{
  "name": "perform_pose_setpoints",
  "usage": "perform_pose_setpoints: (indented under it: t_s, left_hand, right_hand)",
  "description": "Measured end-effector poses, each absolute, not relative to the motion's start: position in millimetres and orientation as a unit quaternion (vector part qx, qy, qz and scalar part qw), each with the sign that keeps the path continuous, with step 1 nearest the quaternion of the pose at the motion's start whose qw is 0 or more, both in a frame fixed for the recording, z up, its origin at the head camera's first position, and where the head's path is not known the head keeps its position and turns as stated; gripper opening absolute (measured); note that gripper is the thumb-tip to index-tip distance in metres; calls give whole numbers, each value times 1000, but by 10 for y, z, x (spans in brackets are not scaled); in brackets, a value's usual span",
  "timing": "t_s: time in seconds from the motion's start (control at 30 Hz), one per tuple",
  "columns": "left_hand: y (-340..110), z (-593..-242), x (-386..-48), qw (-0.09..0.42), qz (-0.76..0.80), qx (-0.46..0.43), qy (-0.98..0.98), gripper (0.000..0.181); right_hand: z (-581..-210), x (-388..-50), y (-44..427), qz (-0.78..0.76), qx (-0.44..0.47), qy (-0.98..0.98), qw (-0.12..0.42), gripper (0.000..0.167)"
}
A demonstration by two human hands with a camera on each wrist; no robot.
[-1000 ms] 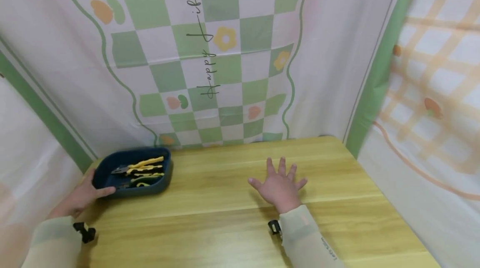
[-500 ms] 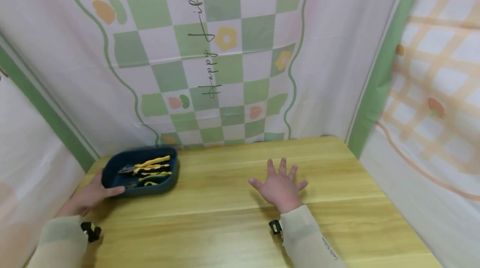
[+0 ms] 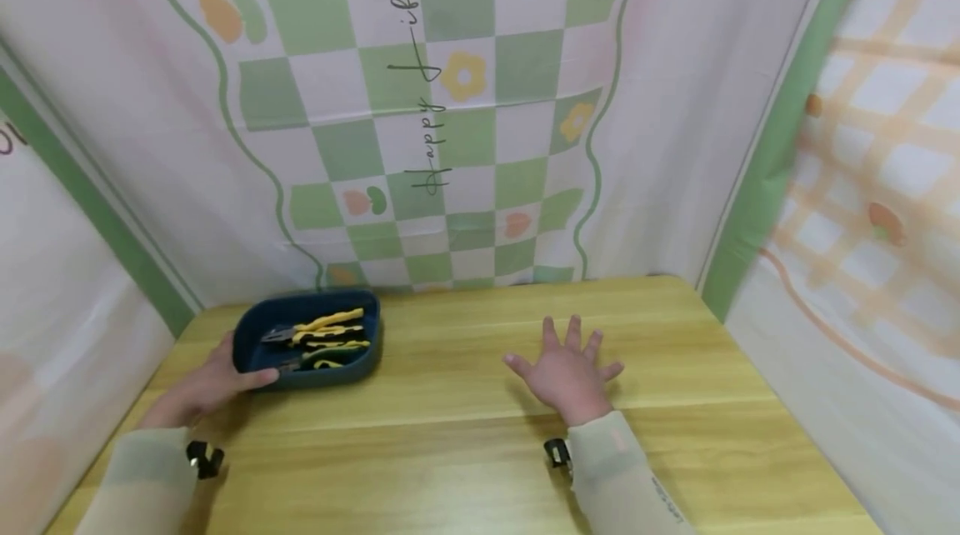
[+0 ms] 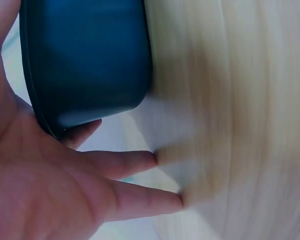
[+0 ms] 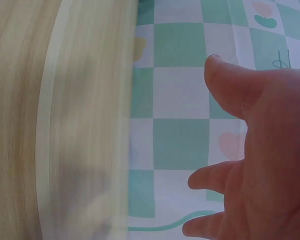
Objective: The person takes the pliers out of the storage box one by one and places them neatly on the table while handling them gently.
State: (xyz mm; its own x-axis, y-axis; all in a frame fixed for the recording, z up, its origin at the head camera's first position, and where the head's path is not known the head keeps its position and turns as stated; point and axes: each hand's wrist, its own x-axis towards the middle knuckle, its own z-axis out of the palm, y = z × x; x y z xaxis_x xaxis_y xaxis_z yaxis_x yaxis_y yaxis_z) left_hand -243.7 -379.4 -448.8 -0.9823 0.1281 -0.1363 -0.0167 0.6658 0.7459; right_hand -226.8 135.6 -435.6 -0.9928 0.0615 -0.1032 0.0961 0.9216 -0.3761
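Observation:
A dark blue tray (image 3: 330, 376) stands at the back left of the wooden table. Several pliers-like tools (image 3: 330, 321) with yellow-and-black or green handles lie in it. My left hand (image 3: 212, 382) is against the tray's left end, its thumb along the front wall. In the left wrist view two straight fingers (image 4: 145, 200) reach past the tray wall (image 4: 90, 60) down to the table, and another finger is partly hidden behind the tray. My right hand (image 3: 570, 377) is spread above the right half of the table, palm down, holding nothing.
The wooden table (image 3: 450, 452) ends at a hanging checked cloth (image 3: 517, 177) at the back. More cloth hangs at the left and the right side (image 3: 847, 285). A black strap mount (image 3: 204, 459) sits at the left wrist, another (image 3: 557, 453) at the right.
The tray has slid to the right along the table, with my left hand following against its left end. My right hand stays nearly in place; the view has shifted slightly.

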Motion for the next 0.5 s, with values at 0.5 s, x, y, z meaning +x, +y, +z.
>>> perform_pose_setpoints:
  t_s: [0.5]
  left_hand:
    - [-3478, -4441, -2385, 93, 391, 32, 915, 127]
  right_hand:
    - [-4344, -2250, 1371, -201, 42, 977, 50, 118]
